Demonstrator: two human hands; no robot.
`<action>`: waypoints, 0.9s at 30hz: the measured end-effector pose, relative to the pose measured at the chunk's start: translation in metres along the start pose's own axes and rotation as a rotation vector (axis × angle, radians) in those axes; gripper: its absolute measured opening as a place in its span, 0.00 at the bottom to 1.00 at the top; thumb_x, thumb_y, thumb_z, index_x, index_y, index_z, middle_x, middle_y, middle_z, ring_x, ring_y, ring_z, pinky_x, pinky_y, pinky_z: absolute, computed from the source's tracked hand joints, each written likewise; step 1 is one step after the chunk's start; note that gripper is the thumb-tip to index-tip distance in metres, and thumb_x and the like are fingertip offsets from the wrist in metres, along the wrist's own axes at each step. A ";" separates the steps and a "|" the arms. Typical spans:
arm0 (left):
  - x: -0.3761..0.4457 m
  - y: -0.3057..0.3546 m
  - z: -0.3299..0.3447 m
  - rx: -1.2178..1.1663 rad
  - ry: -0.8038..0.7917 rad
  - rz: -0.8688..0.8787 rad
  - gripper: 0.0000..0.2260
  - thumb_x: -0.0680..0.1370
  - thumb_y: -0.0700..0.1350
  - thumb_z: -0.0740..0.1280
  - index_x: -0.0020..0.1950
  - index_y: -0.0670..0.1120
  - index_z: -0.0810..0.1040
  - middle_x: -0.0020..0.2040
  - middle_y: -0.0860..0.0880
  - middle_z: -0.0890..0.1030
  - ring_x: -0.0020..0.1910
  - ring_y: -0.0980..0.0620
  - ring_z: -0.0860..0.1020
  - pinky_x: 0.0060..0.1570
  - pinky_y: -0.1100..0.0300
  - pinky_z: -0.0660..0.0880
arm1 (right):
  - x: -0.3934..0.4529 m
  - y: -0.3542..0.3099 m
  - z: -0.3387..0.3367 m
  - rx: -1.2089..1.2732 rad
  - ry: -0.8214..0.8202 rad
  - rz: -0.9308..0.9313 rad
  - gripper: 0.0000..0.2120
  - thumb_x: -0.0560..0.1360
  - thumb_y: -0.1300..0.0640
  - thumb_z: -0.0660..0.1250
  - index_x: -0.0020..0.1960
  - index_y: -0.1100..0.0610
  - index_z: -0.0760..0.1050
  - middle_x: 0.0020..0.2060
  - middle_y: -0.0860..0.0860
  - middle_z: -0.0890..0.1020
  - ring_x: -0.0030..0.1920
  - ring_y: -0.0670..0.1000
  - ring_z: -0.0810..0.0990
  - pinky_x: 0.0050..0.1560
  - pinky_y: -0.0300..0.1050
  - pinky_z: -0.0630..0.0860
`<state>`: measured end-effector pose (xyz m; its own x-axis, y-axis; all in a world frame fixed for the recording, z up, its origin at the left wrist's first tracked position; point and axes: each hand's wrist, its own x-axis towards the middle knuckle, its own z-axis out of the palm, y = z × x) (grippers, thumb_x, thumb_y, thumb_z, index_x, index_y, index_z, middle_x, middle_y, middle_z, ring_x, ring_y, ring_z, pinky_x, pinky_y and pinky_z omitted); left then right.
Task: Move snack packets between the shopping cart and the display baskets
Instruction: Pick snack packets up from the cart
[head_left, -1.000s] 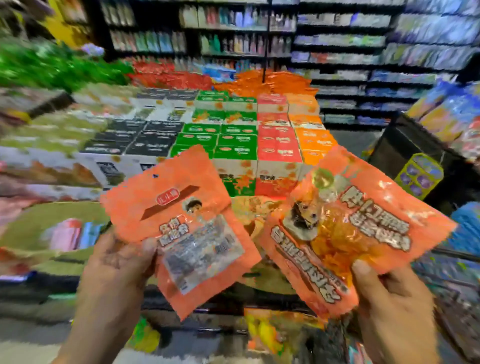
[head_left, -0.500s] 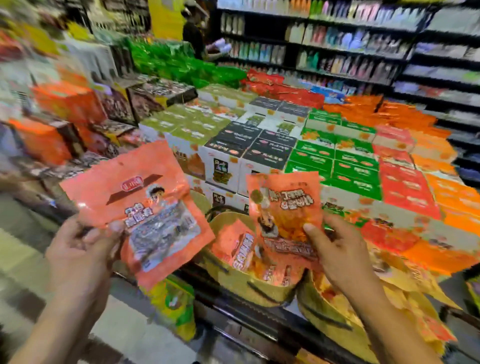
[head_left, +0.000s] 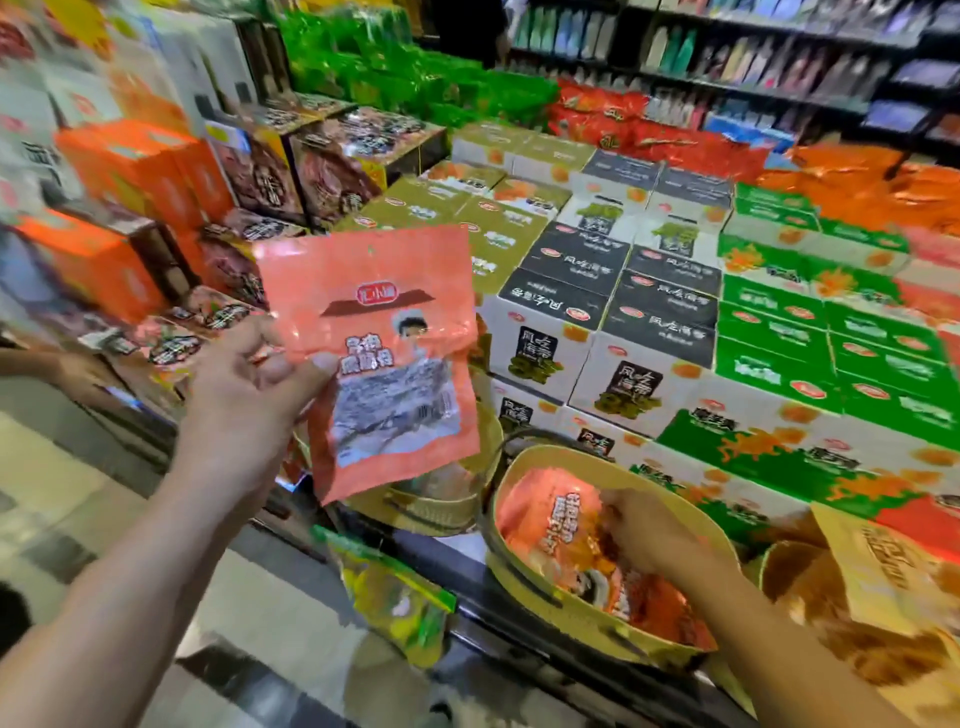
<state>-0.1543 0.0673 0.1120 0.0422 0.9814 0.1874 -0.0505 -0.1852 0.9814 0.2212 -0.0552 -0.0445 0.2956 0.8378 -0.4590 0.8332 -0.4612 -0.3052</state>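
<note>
Shop display; packet (head_left: 382, 358) in left grip (head_left: 249, 395).

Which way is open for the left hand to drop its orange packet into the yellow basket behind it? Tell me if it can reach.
Probably yes. The left hand holds the orange snack packet just above the yellow woven basket, whose open top looks unobstructed.

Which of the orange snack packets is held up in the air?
The orange packet with the clear window, pinched by the left hand; the others lie in the yellow basket.
</note>
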 end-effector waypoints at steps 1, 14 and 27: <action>0.009 0.000 0.007 0.016 -0.064 0.008 0.08 0.78 0.33 0.71 0.53 0.41 0.75 0.39 0.49 0.86 0.32 0.56 0.80 0.31 0.65 0.77 | 0.001 0.000 0.004 0.010 0.040 0.014 0.14 0.80 0.61 0.63 0.58 0.47 0.81 0.55 0.54 0.86 0.54 0.57 0.85 0.48 0.44 0.77; 0.051 -0.020 0.216 0.418 -1.162 0.157 0.09 0.76 0.31 0.72 0.45 0.41 0.74 0.31 0.58 0.72 0.33 0.59 0.67 0.34 0.63 0.64 | -0.129 0.018 0.019 0.401 0.495 0.022 0.09 0.78 0.61 0.74 0.51 0.47 0.81 0.50 0.45 0.84 0.51 0.46 0.81 0.50 0.33 0.71; -0.016 -0.150 0.317 1.089 -1.720 0.363 0.07 0.79 0.44 0.69 0.55 0.44 0.77 0.52 0.45 0.80 0.50 0.42 0.79 0.48 0.48 0.77 | -0.193 0.040 0.053 0.623 0.637 0.045 0.08 0.79 0.61 0.72 0.55 0.49 0.83 0.54 0.39 0.83 0.58 0.44 0.82 0.55 0.47 0.80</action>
<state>0.1687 0.0634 -0.0249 0.8879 -0.0185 -0.4596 0.1856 -0.8998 0.3948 0.1729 -0.2508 -0.0123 0.6801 0.7330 0.0125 0.4640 -0.4172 -0.7814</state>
